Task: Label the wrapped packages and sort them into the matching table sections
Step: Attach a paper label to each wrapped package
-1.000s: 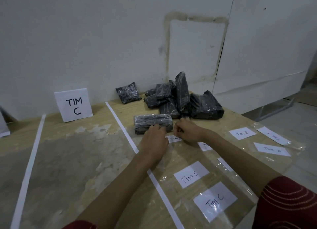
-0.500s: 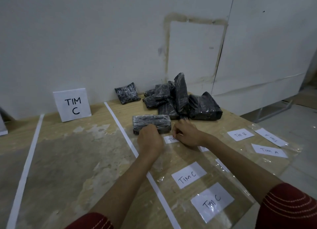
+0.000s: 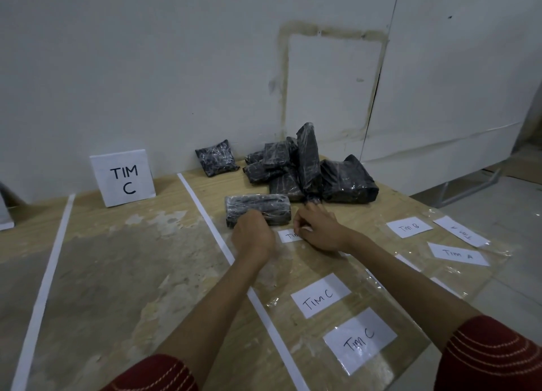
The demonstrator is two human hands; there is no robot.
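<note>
A long package [image 3: 264, 204] wrapped in black plastic lies just right of a white tape line [image 3: 202, 206]. My left hand [image 3: 253, 235] is curled into a fist right in front of it, covering its near edge. My right hand [image 3: 319, 229] pinches the right end of a small paper label [image 3: 287, 235] that lies flat under the package's right end. Behind them, a pile of black wrapped packages [image 3: 346, 182] leans against the wall, and one more package [image 3: 215, 162] sits apart to its left. A standing sign "TIM C" [image 3: 123, 178] marks the section on the left.
Loose labels lie under clear film: two "TIM C" slips [image 3: 319, 295] [image 3: 359, 339] near me, "TIM B" [image 3: 409, 227] and "TIM A" [image 3: 457, 254] at the right. A second tape line [image 3: 44, 282] runs at far left. The table edge [image 3: 481, 285] drops off on the right.
My left hand has drawn back a little from the long package and closed into a fist. My right hand has stayed at the small label.
</note>
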